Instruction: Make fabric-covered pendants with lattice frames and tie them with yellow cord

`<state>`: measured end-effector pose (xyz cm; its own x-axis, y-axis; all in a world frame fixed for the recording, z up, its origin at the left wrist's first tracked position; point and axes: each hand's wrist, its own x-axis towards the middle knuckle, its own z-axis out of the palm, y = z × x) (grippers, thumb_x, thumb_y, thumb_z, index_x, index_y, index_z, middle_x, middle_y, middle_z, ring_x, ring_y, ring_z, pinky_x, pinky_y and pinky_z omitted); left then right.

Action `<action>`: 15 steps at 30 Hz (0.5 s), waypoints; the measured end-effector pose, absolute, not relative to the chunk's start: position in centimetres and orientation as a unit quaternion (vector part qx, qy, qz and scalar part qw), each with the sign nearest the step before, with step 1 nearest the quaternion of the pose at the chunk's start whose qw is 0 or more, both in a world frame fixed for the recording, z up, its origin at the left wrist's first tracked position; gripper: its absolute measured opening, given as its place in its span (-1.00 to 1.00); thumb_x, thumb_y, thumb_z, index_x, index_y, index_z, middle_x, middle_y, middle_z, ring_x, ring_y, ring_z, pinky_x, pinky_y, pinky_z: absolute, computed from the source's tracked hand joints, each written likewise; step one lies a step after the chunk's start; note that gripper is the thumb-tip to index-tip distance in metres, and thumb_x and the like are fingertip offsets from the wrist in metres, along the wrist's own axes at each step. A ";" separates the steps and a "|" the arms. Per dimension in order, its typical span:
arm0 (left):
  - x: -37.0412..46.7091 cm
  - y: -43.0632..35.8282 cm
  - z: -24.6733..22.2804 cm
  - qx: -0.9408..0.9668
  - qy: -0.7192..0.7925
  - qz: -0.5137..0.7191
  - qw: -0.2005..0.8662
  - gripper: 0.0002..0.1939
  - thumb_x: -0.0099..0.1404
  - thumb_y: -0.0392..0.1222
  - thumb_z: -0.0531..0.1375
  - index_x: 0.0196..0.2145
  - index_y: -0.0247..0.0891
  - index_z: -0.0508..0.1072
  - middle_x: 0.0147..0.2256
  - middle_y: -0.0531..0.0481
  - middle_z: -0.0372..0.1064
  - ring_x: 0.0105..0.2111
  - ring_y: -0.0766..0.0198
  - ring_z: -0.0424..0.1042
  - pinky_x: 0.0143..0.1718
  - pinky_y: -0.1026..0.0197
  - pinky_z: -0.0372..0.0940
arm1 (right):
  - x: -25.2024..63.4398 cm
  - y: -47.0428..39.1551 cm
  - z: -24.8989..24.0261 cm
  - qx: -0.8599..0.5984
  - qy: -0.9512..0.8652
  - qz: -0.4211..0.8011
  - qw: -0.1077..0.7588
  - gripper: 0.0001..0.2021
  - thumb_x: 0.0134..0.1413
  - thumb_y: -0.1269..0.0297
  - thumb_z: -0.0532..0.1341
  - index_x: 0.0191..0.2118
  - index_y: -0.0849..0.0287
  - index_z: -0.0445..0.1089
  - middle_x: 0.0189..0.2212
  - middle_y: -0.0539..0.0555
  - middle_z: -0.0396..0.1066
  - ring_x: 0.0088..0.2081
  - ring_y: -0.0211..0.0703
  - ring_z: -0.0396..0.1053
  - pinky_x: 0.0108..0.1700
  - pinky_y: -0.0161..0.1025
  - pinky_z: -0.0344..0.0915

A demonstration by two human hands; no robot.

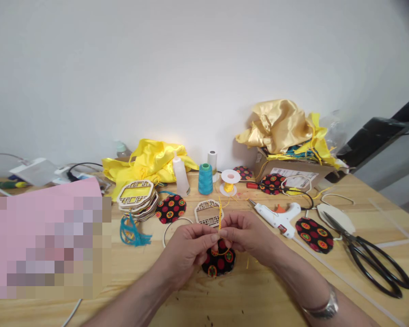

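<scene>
My left hand (191, 247) and my right hand (247, 236) meet at the middle of the table, fingertips pinched together on a thin yellow cord (220, 213). The cord's upper end stands up above the fingers, and a loop of it hangs below them. Just under my hands lies a round black fabric piece (221, 263) with red and orange flower spots, partly hidden by my left fingers. Behind my hands is a wooden lattice frame (208, 213). A pale ring (168, 231) lies beside my left hand, partly covered by it.
Black scissors (368, 254), a white glue gun (279, 218) and another patterned piece (315, 235) lie right. Behind stand a blue thread cone (205, 179), a bottle (180, 175) and a yellow cord spool (229, 184). Stacked frames (136, 195) and a blue tassel (132, 231) are left; a cloth-filled box (313, 170) is back right.
</scene>
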<state>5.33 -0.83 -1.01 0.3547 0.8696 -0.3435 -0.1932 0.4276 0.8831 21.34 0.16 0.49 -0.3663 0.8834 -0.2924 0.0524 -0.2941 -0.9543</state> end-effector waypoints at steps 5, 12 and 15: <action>5.2 -0.9 -1.2 0.377 0.424 0.368 0.736 -0.85 -0.02 -0.19 0.32 -0.54 -0.36 0.50 -0.64 0.06 0.33 -0.75 0.58 0.01 -0.72 0.40 -0.22 | 21.4 0.1 0.7 -0.454 -0.494 0.672 0.314 -0.82 -0.21 0.23 0.25 -0.54 0.22 0.27 -0.71 -0.11 0.24 -0.69 -0.45 0.01 -0.64 -0.44 -0.12; 5.2 -0.9 -1.1 0.385 0.444 0.369 0.720 -0.85 -0.01 -0.21 0.30 -0.56 -0.36 0.48 -0.68 0.09 0.31 -0.76 0.58 0.00 -0.72 0.39 -0.24 | 21.3 0.0 0.2 -0.444 -0.518 0.660 0.313 -0.83 -0.13 0.24 0.22 -0.51 0.23 0.28 -0.68 -0.09 0.25 -0.67 -0.44 0.03 -0.62 -0.43 -0.11; 5.2 -0.9 -1.0 0.393 0.449 0.372 0.711 -0.85 0.01 -0.19 0.30 -0.56 -0.36 0.48 -0.68 0.09 0.31 -0.76 0.58 -0.01 -0.72 0.40 -0.23 | 21.2 0.0 0.3 -0.450 -0.528 0.648 0.315 -0.83 -0.09 0.22 0.18 -0.50 0.23 0.28 -0.67 -0.08 0.24 -0.66 -0.41 0.03 -0.61 -0.41 -0.09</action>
<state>5.22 -0.86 -0.98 0.3205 0.8815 -0.3467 -0.1768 0.4153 0.8923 21.18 0.03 0.32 -0.3968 0.8829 -0.2513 0.0667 -0.2453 -0.9672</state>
